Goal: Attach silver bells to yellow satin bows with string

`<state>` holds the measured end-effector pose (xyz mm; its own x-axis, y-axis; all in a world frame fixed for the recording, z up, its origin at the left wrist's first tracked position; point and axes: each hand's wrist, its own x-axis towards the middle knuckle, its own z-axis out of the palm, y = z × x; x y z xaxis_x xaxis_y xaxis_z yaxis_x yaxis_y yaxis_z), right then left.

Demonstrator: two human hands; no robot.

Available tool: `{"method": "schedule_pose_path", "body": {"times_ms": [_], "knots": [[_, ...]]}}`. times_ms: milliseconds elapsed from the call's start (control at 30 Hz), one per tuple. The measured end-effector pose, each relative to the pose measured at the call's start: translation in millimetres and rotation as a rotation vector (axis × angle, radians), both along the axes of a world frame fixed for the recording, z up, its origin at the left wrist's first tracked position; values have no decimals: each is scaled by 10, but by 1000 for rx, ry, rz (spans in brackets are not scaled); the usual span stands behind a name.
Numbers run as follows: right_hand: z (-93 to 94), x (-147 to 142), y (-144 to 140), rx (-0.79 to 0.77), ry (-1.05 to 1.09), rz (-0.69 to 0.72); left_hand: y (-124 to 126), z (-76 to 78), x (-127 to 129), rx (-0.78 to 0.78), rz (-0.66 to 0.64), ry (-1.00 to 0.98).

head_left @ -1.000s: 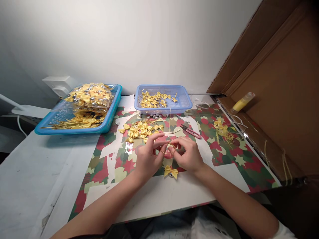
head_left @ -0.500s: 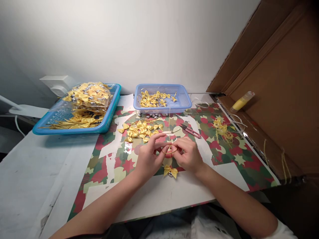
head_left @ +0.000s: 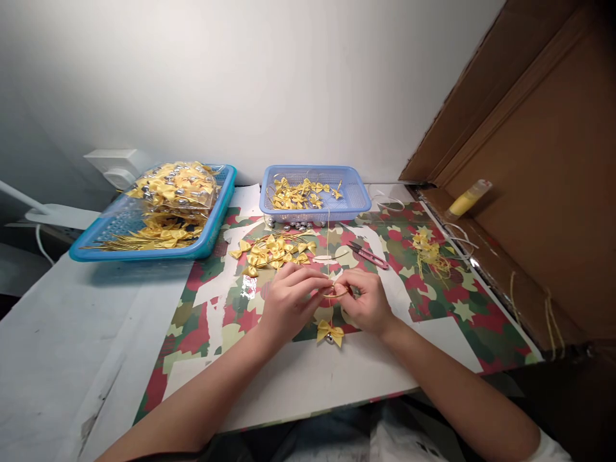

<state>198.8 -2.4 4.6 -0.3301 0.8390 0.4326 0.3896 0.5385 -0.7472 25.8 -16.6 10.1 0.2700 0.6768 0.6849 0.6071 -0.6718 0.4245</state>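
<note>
My left hand (head_left: pixel 293 298) and my right hand (head_left: pixel 363 300) meet over the middle of the mat, both closed on a thin gold cord (head_left: pixel 335 295) bent into a small loop. Just below them lies a yellow ribbon bow (head_left: pixel 330 333) with a silver bell at its centre, on a strand running up between my fingers. A pale thread (head_left: pixel 328 240) stretches from my fingers toward the far basket. Beyond my left hand is a pile of yellow bows (head_left: pixel 274 250) on gold cords. Pink thread snips (head_left: pixel 368 255) lie past my right hand.
A light-blue basket (head_left: pixel 315 213) of bows stands at the back, with silver bells (head_left: pixel 301 226) before it. On the left, a blue basket (head_left: pixel 212 240) holds bagged bows and corded ones. Yellow scraps (head_left: pixel 428 250) lie right, near a yellow tube (head_left: pixel 469 197) and a cardboard wall (head_left: pixel 539 160).
My left hand's raised forefinger has come down, and its fingers now press together beside the loop. My right hand keeps its pinch. The bow stays in nearly the same place.
</note>
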Motion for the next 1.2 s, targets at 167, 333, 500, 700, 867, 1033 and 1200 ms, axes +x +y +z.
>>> {"method": "schedule_pose_path", "body": {"times_ms": [167, 333, 500, 700, 867, 1033, 1200], "knots": [[40, 2, 4, -143, 56, 38, 3, -13, -18, 28, 10, 65], [70, 18, 27, -264, 91, -19, -5, 145, -50, -497, -8, 154], [55, 40, 45, -420, 111, -69, -26, 295, -134, -1137, -144, 247], [56, 15, 55, -506, 96, -96, -37, 246, -143, -1553, -206, 197], [174, 152, 21, -807, -1, 53, -44, 204, -91, -1603, -231, 124], [305, 367, -232, -1065, -51, 118, -62, 172, -69, -1570, -203, 112], [286, 316, -408, -1210, -38, 84, -96, 150, -46, -1512, -163, 155]]}}
